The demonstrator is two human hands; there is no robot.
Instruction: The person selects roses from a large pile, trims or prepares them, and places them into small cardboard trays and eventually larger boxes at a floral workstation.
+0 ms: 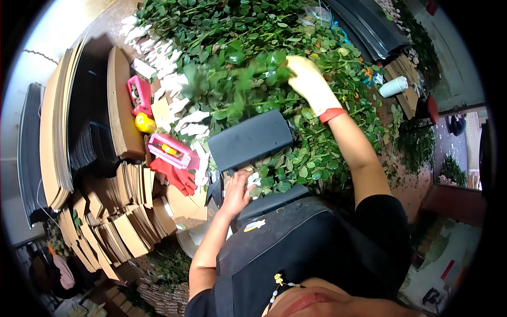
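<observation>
My right hand (309, 81), in a cream glove with a red cuff, reaches over the heap and grips a leafy green stem (249, 81), blurred by motion. My left hand (237, 190) is bare and lies low, beside a small white-wrapped piece (253, 180) at the near edge of a dark corrugated block (251, 138); whether its fingers hold that piece is unclear. A big heap of leafy cut stems (222, 27) spreads across the surface, with white-sleeved ends (158, 55) lined up on its left side. A second dark padded edge (273, 202) lies just in front of my apron.
Left stand stacked cardboard sheets (59, 130), pink plastic holders (172, 150), a yellow tape roll (145, 123), red gloves (174, 176) and cardboard pieces (130, 233). At the right are a white bottle (393, 86) and dark plastic sheets (368, 27). Another person (456, 123) is far off right.
</observation>
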